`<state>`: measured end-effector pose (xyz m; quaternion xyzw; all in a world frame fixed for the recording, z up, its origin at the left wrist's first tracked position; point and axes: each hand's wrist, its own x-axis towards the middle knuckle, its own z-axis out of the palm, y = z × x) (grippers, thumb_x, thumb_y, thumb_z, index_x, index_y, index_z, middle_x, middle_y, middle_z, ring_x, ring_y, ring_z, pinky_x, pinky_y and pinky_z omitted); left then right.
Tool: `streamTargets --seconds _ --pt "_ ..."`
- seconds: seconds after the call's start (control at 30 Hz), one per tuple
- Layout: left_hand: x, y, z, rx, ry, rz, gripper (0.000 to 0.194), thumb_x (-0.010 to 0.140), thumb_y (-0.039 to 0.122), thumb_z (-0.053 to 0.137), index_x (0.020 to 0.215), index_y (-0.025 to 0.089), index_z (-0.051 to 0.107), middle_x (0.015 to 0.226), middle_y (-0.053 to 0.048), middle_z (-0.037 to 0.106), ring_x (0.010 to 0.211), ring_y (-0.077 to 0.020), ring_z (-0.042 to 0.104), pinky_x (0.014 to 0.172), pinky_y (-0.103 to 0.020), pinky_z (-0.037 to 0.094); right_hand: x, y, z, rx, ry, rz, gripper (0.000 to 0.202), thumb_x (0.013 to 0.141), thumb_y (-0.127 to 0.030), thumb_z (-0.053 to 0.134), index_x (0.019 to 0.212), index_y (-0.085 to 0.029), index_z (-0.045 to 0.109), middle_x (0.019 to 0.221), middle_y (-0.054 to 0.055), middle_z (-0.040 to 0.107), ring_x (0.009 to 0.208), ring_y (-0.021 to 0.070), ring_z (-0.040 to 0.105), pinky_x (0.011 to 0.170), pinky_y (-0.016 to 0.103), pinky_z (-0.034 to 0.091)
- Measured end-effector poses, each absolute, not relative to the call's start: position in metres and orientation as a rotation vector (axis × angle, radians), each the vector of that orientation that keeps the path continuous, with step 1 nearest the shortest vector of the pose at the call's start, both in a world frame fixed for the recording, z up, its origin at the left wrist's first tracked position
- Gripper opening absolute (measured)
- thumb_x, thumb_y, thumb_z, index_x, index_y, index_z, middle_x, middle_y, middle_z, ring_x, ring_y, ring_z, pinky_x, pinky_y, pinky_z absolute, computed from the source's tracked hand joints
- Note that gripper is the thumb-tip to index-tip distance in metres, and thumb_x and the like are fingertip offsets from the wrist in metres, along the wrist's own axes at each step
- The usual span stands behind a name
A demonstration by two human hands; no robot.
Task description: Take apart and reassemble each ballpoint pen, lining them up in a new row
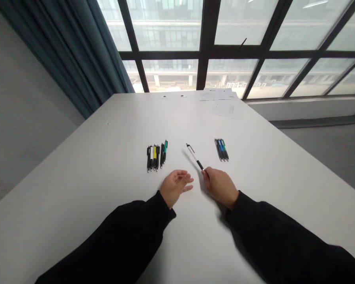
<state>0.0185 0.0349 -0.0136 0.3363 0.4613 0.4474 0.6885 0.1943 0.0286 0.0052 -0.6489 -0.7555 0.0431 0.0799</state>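
My right hand is closed on the lower end of a white pen with a black grip, which points up and to the left above the table. Just left of it, my left hand holds nothing, its fingers apart and curved. Beyond my left hand lies a row of several pens, among them a yellow pen, a white and black pen and a green pen. A smaller group at the right includes a blue pen and a green and black pen, lying side by side.
The white table reaches to the window. Paper sheets lie at its far right edge, and two small round fittings sit at the far edge. A dark blue curtain hangs at the left.
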Motion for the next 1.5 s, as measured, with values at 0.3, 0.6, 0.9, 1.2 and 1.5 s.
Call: streamTargets --seconds 0.3,0.6,0.9,1.2,1.5 --pt "0.017 0.034 -0.011 0.811 1.067 0.964 0.054 0.058 0.052 0.083 0.08 0.011 0.057 0.079 -0.005 0.064 0.073 -0.0175 0.068 0.064 -0.03 0.059 0.232 0.062 -0.003 -2.287 -2.075 -0.048 0.037 0.1 -0.035 0.03 0.092 -0.015 0.06 0.082 0.013 0.071 0.074 0.0256 0.07 0.063 0.031 0.044" --pt "0.017 0.033 -0.009 0.831 1.072 0.95 0.05 0.064 0.053 0.079 0.078 0.012 0.056 0.075 -0.004 0.064 0.068 -0.0149 0.066 0.062 -0.028 0.057 0.232 0.066 0.005 -2.332 -2.07 -0.03 0.04 0.099 -0.035 0.03 0.095 -0.012 0.061 0.083 0.017 0.07 0.077 0.0269 0.071 0.067 0.033 0.048" --pt "0.017 0.034 -0.011 0.842 1.073 0.935 0.049 0.065 0.054 0.078 0.076 0.012 0.056 0.073 -0.004 0.064 0.063 -0.0127 0.064 0.06 -0.027 0.057 0.231 0.067 0.005 -2.337 -2.048 -0.01 0.04 0.099 -0.035 0.031 0.096 -0.012 0.063 0.083 0.018 0.07 0.077 0.0269 0.07 0.069 0.034 0.048" --pt "0.017 0.034 -0.009 0.844 1.065 0.935 0.051 0.063 0.055 0.079 0.076 0.012 0.056 0.071 -0.003 0.064 0.062 -0.0124 0.064 0.059 -0.027 0.057 0.231 0.068 0.006 -2.355 -2.014 -0.002 0.04 0.098 -0.035 0.033 0.093 -0.011 0.065 0.083 0.018 0.07 0.078 0.0275 0.07 0.068 0.033 0.048" --pt "0.011 0.037 -0.012 1.104 1.074 0.859 0.039 0.07 0.047 0.075 0.076 0.014 0.054 0.058 -0.001 0.062 0.042 -0.0098 0.055 0.041 -0.021 0.044 0.231 0.065 0.006 -2.36 -2.044 -0.038 0.043 0.098 -0.039 0.033 0.092 -0.012 0.066 0.082 0.017 0.07 0.077 0.0269 0.071 0.065 0.031 0.047"
